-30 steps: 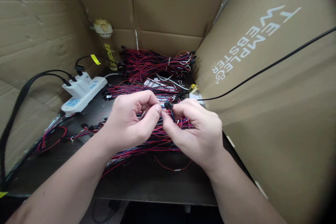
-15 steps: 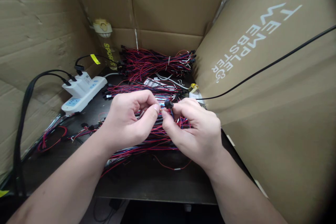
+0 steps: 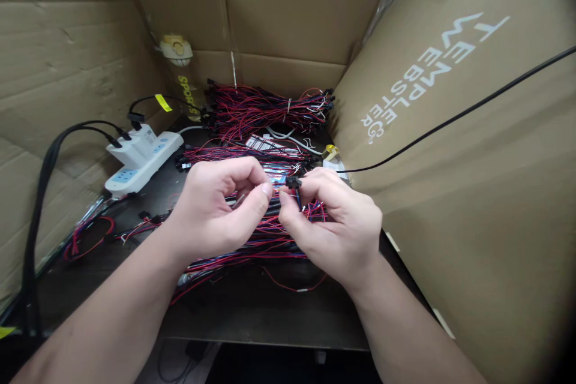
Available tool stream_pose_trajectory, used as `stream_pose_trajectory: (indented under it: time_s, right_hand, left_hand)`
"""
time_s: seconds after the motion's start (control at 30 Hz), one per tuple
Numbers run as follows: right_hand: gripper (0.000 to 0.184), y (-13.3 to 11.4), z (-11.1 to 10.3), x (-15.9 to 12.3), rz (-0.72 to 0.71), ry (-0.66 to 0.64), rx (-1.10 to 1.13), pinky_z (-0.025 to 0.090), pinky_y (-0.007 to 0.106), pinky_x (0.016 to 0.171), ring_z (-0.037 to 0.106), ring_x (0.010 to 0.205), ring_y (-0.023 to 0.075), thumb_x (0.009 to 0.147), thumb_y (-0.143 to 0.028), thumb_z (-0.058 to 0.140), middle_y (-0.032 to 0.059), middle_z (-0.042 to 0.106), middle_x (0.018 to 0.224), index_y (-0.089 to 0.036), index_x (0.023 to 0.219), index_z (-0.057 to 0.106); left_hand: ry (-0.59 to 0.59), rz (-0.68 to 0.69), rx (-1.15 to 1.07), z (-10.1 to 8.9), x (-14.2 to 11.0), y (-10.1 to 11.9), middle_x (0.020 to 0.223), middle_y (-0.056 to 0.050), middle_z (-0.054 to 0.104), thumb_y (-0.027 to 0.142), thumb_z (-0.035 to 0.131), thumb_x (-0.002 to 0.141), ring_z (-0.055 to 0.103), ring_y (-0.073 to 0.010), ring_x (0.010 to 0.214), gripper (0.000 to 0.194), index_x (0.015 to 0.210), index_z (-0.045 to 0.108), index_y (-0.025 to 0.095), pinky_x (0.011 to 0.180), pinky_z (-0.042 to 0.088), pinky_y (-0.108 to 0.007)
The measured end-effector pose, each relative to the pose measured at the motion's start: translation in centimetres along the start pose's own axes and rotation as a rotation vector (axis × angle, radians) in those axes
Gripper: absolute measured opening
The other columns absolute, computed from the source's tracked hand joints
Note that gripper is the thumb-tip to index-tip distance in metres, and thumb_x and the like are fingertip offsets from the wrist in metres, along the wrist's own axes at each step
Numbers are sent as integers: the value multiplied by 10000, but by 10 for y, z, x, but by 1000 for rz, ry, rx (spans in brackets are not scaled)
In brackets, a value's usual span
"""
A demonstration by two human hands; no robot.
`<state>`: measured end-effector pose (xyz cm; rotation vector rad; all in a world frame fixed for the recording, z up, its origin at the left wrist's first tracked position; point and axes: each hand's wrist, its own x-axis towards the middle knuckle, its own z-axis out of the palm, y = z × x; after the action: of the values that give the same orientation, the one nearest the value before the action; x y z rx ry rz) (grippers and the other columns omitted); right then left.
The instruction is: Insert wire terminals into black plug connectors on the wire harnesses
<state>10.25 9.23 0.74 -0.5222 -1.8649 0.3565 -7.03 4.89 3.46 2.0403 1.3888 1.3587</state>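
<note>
My left hand [image 3: 220, 207] and my right hand [image 3: 335, 225] meet fingertip to fingertip over a loose pile of red, blue and black wires [image 3: 261, 240] on a dark table [image 3: 252, 312]. The right hand's thumb and fingers pinch a small black connector [image 3: 293, 182] with its thin wires running down into the palm. The left hand is curled in a pinch against that connector; a thin metal-looking piece shows under its thumb, too small to name. Both hands are closed.
A tied bundle of the same wires [image 3: 270, 109] lies at the back. A white power strip [image 3: 144, 155] with black plugs sits at the left. Cardboard walls [image 3: 450, 150] enclose the table. A black cable [image 3: 450, 121] crosses the right wall. A bottle [image 3: 182, 75] stands in the back corner.
Both hands have stayed nearly in place; the connector and the right fingertips have shifted slightly right and the pinch has tightened a little.
</note>
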Motion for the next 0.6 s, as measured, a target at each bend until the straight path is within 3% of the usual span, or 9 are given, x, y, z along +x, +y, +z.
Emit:
stream_pose_trajectory:
  time_s: [0.1,0.4,0.6]
  right_hand:
    - [256,1,0,0,-40,9,5,481,304,695,533,648,115,846,-70,702,-32,589,669,-198,712,525]
    - [213,-4,1,-2,56,39,73,534,335,719,594,673,143,825,-94,712,-11,652,687,-207,706,578]
    - [119,-14,-1,1,222,55,94,536,284,626,600,600,128,800,-179,747,-12,700,674,-194,727,653]
  left_hand:
    - [-12,-19,-38,1,1,0,590,16,576,152,595,860,474,-79,493,170,693,624,151,446,370,-203]
    - [43,50,-48,3,1,-1,570,31,584,106,622,834,465,-64,452,117,729,649,152,406,356,-178]
    - [98,149,130,3,0,-2,518,52,554,118,624,848,414,-43,396,114,743,655,152,384,310,-175]
